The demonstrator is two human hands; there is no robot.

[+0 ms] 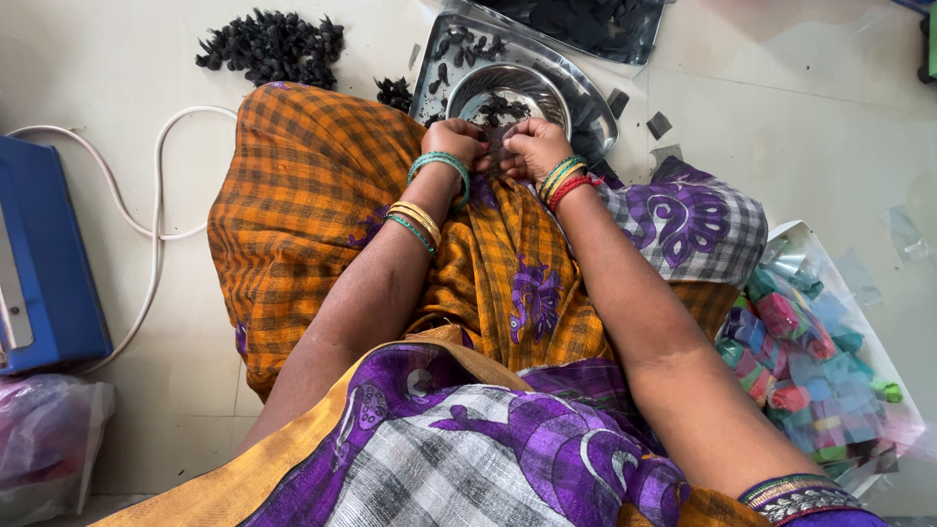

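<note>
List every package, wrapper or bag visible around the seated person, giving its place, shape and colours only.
Heap of small wrapped packets: right of the person, on a clear plastic sheet; blocky, in pink, teal, blue and green.
Plastic bag: lower left corner on the floor; crumpled, translucent, pinkish inside.
Blue box-shaped device: left edge, white cable attached; no screen shows.

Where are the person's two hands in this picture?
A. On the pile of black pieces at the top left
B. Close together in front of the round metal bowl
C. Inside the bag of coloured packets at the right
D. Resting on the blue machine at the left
B: the left hand and right hand meet, fists closed, at the near rim of the round metal bowl.
</note>
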